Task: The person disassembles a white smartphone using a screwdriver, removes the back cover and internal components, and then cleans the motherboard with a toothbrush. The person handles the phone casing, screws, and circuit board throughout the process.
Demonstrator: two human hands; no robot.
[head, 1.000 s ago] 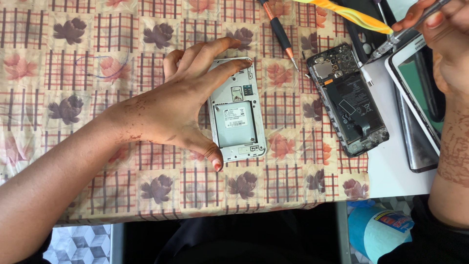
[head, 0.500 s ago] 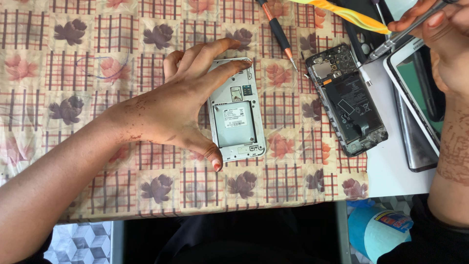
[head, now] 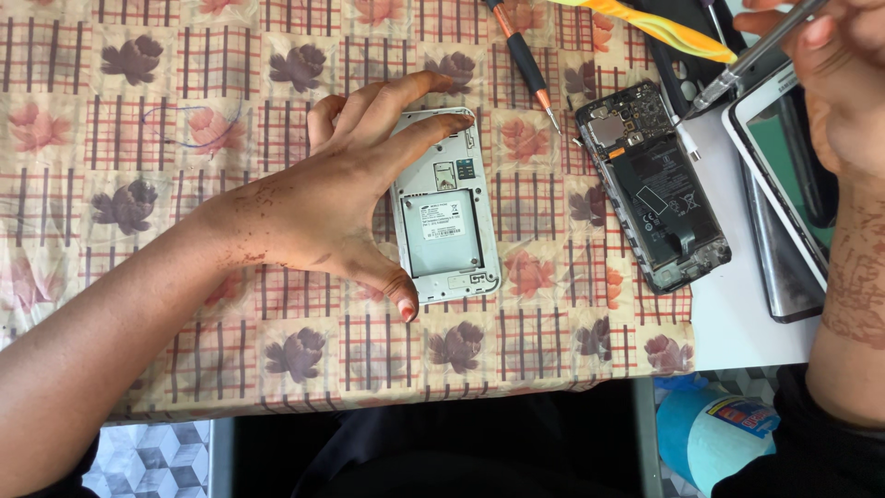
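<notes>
My left hand (head: 318, 203) grips a white phone body (head: 447, 212) that lies back-up on the tablecloth with its cover off and its battery bay bare. Thumb at its near corner, fingers over its far end. My right hand (head: 843, 74) is at the top right, pinching a slim metal tool (head: 751, 57) whose tip points down-left toward the top of a second, dark opened phone (head: 654, 184). The tip is close to that phone's upper right corner; whether it touches is unclear.
A floral checked tablecloth (head: 138, 138) covers the table. An orange-and-black screwdriver (head: 521, 55) lies at the top middle, a yellow-orange strip (head: 664, 28) beside it. Flat devices (head: 784, 175) rest on a white sheet (head: 737, 323) at the right. A pale blue container (head: 714, 438) stands below the table edge.
The metal tool in my right hand has shifted slightly, its tip now nearer the dark phone's top corner. My left hand and the white phone have stayed put.
</notes>
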